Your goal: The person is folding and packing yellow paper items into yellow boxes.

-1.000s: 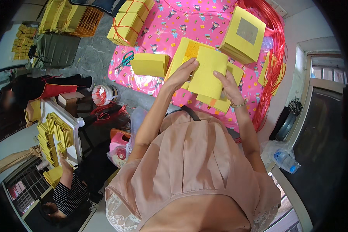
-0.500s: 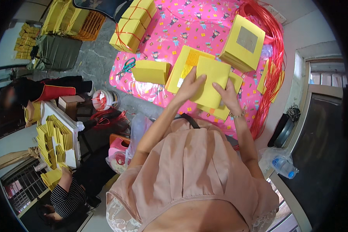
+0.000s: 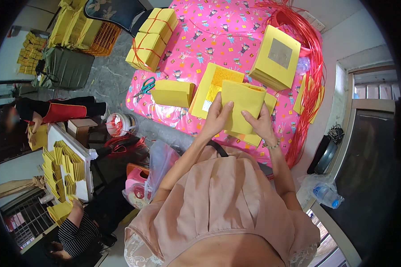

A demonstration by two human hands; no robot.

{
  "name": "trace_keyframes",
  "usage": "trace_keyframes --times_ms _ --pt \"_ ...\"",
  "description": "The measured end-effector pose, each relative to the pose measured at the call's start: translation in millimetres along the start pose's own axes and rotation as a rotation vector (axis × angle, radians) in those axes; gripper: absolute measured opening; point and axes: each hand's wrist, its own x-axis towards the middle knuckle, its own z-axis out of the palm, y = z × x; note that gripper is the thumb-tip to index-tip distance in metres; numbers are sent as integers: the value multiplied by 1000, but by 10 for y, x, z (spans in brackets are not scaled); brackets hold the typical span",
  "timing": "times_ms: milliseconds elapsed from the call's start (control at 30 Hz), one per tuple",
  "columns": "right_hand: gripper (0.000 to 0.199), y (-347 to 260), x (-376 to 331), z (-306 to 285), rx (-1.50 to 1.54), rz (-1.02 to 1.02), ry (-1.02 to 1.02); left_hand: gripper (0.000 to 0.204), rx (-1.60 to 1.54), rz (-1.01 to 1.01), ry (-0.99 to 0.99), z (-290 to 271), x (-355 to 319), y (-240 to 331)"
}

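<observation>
folded yellow paper (image 3: 243, 106) gripped between left hand (image 3: 218, 118) and right hand (image 3: 261, 124), over the near part of a pink patterned tablecloth (image 3: 220, 51), yellow stack (image 3: 276, 58) far right, teal scissors (image 3: 146, 86) left, tied yellow bundles (image 3: 152, 40) far left

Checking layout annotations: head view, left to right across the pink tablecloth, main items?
Teal-handled scissors → folded yellow sheet → held yellow paper sheaf → yellow stack with grey rectangle → red strands at right edge.

No text, label, number or sign can be read. Printed figures cover the pink tablecloth (image 3: 198, 38); any lettering among them, or on the bottle (image 3: 326, 196), is too small to resolve.
</observation>
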Motion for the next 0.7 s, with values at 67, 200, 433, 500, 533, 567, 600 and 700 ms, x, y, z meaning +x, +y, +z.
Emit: trace_keyframes --times_ms 67,200,433,500,533,567,600,700 --pt "52 13 3 -20 23 42 -19 27 55 80 30 -23 -19 -61" --pt "47 69 108 -4 87 65 25 26 223 77 40 -79 -38 -76" --pt "33 392 396 83 -270 -38 -53 27 294 235 95 -520 109 -762" --pt "30 539 408 96 -247 -28 -45 27 152 164 140 -518 91 -868" --pt "33 595 410 90 -233 -15 -46 27 150 159 141 -509 95 -891" --pt "36 645 405 76 -220 -3 -47 27 139 150 142 -501 98 -912" --pt "36 638 404 85 -220 2 -51 27 129 142 147 -508 93 -939" --pt "36 619 405 101 -206 18 -36 27 131 125 158 -510 87 -962"
